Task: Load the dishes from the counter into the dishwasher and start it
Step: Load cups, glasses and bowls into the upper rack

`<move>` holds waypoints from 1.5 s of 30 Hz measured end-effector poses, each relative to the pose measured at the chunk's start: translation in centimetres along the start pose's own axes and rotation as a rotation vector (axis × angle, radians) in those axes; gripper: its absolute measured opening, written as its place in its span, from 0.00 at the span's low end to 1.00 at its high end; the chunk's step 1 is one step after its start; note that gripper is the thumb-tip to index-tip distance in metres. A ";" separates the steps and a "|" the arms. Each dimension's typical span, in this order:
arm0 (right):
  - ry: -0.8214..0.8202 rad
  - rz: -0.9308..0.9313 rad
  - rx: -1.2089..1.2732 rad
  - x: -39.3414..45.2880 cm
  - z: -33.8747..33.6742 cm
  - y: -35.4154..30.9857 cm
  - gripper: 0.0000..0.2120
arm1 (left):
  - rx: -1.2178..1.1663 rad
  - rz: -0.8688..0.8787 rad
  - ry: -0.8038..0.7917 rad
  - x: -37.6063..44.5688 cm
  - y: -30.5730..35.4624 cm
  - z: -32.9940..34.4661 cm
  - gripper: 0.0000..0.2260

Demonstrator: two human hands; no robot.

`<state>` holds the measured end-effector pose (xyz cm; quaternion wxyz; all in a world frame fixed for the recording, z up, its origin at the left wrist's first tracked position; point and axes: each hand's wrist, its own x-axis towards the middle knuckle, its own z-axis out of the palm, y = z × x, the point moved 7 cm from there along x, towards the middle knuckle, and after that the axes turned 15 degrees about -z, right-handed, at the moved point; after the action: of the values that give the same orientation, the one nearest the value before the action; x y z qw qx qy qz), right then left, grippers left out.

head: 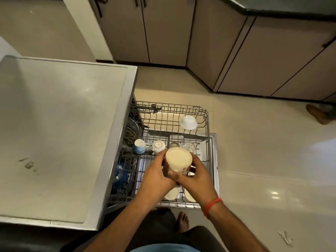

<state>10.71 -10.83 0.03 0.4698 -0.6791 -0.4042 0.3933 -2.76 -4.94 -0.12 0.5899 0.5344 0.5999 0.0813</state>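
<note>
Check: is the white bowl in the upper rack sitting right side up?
No. The white bowl rests upside down, base up, at the rack's far right corner.

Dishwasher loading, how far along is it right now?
Partly done. The pulled-out upper rack already holds a white bowl, a blue mug, a white cup and a glass. Left hand and right hand hold a cream cup upside down above it. Left: placing it, closing up, starting. The counter isn't visible.
</note>
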 end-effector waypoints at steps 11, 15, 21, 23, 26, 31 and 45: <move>-0.043 0.056 0.113 12.3 4.0 3.0 0.35 | -0.018 -0.046 0.082 13.2 2.6 -2.5 0.30; -0.064 0.115 0.112 16.6 5.4 5.6 0.33 | -0.004 -0.120 0.116 18.8 1.6 -2.2 0.32; -0.122 0.171 0.121 22.2 7.3 9.3 0.34 | -0.055 -0.194 0.135 25.7 0.7 -1.8 0.31; -0.124 0.202 0.136 23.6 8.1 10.6 0.33 | -0.147 -0.228 0.140 28.0 0.0 -1.8 0.35; -0.122 0.222 0.168 25.2 8.8 11.7 0.31 | -0.245 -0.281 0.113 30.3 -0.6 -1.8 0.32; -0.152 0.220 0.154 27.4 9.4 13.2 0.29 | -0.290 -0.339 0.241 33.3 -0.7 -2.5 0.14; -0.242 0.274 0.186 27.8 10.1 14.1 0.38 | -0.040 -0.251 0.242 37.9 -2.7 -2.5 0.31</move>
<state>14.08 14.65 -20.30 0.4204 -0.6292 -0.3235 0.5681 3.90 23.13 -24.91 0.5295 0.4298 0.7267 0.0826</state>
